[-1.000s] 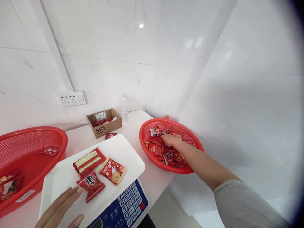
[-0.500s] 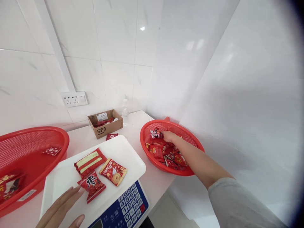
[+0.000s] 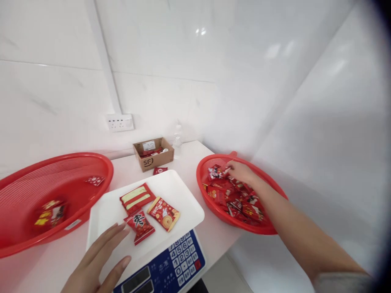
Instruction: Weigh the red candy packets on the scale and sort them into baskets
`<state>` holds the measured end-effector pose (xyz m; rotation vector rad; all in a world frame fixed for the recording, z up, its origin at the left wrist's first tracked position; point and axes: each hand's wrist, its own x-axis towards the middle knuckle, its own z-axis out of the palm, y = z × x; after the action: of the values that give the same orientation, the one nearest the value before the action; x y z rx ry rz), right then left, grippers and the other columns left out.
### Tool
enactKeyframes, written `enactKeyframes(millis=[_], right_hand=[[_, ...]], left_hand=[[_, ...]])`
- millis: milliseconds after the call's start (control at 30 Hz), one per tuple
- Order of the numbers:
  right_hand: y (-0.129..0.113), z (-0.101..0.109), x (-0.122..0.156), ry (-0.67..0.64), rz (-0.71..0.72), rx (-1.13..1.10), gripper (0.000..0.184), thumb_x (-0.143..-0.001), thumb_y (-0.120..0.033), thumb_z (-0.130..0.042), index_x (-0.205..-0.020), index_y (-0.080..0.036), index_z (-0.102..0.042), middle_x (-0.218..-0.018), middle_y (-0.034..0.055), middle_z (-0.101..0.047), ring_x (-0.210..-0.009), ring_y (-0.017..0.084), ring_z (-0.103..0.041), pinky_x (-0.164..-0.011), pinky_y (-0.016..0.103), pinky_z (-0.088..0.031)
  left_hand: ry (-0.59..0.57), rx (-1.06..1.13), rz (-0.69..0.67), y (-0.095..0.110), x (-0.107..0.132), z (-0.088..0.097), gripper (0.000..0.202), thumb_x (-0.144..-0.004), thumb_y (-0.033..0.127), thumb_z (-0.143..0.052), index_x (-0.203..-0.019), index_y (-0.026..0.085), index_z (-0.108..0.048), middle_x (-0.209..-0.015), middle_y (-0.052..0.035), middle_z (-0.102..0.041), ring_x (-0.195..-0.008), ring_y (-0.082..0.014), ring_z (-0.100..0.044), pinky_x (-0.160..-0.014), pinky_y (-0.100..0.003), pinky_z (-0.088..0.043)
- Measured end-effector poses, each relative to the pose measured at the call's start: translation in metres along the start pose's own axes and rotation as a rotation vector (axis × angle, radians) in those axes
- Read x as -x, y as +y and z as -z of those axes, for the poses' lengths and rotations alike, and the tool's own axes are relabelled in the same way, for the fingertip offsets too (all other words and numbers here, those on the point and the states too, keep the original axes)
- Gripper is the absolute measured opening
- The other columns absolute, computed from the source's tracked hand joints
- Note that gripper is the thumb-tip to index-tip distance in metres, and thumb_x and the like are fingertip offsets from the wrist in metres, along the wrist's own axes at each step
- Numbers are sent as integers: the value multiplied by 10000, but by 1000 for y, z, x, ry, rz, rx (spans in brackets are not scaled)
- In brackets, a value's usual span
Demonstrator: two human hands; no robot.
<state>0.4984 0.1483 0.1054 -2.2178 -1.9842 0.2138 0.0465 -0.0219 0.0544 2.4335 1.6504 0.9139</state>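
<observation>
My left hand [image 3: 102, 258] hovers over the near-left part of the white scale tray [image 3: 185, 199], fingers apart and holding nothing. Its fingertips are closest to a red snack packet with a large black character [image 3: 139, 226]. Also lying on the tray are a red packet with pale stripes [image 3: 137, 198] and a red-and-gold packet with a rabbit picture [image 3: 164, 213]. Inside the right red basket [image 3: 210, 205], my right hand [image 3: 240, 170] pinches the edge of a patterned pink-and-white snack packet [image 3: 216, 172]. Several red packets [image 3: 241, 203] lie below that hand.
At left stands another red basket [image 3: 99, 162] with a few packets. A cardboard box [image 3: 155, 160] and a clear bottle [image 3: 177, 136] are at the back by the wall. The scale's blue keypad panel [image 3: 183, 256] faces me. A white wall rises at right.
The view has turned left, so everything sits further right. My right hand has lifted slightly, with its fingers at the patterned packet. My left hand stays over the tray.
</observation>
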Motion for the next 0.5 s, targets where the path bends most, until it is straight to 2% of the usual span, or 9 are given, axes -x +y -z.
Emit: enactKeyframes(millis=[67, 167, 267, 367, 500], right_hand=[[-16, 5, 12, 67, 71, -84, 248, -889, -252, -458, -1103, -187, -566, -1101, 66, -628, -950, 198, -594, -822, 312, -458], [-54, 3, 33, 100, 216, -226, 243, -890, -328, -424, -1082, -234, -538, -1076, 34, -638, -913, 179, -606, -779, 278, -469], [-100, -5, 51, 86, 497, -426, 145, -847, -276, -463, -924, -221, -573, -960, 39, -651, -873, 188, -602, -768, 299, -465], [-139, -14, 63, -12, 688, -380, 199, -853, -203, -424, -950, -217, -597, -1000, 50, -638, -860, 177, -600, -752, 303, -467], [-163, -25, 69, -128, 817, -213, 298, -852, -135, -407, -1000, -232, -646, -1266, 73, -542, -1114, 216, -532, -900, 370, -438]], left_hand=[[-34, -24, 34, 14, -4, 4, 403, -866, 424, -471, -1262, 354, -467, -1295, 2, -535, -1159, -228, -526, -867, -358, -523], [-89, -11, 64, 30, -12, 9, 368, -876, 400, -470, -1234, 324, -505, -1299, -14, -530, -1182, -221, -506, -906, -362, -496], [-127, 0, 65, 38, -16, 11, 364, -887, 386, -457, -1239, 306, -505, -1305, -28, -525, -1208, -224, -479, -940, -388, -468], [-144, -22, 77, 38, -12, 14, 370, -889, 389, -456, -1252, 322, -488, -1314, -19, -517, -1220, -225, -464, -939, -405, -466], [-126, -54, 107, 32, -4, 19, 378, -882, 399, -468, -1254, 332, -482, -1310, -16, -522, -1215, -232, -470, -918, -407, -485]])
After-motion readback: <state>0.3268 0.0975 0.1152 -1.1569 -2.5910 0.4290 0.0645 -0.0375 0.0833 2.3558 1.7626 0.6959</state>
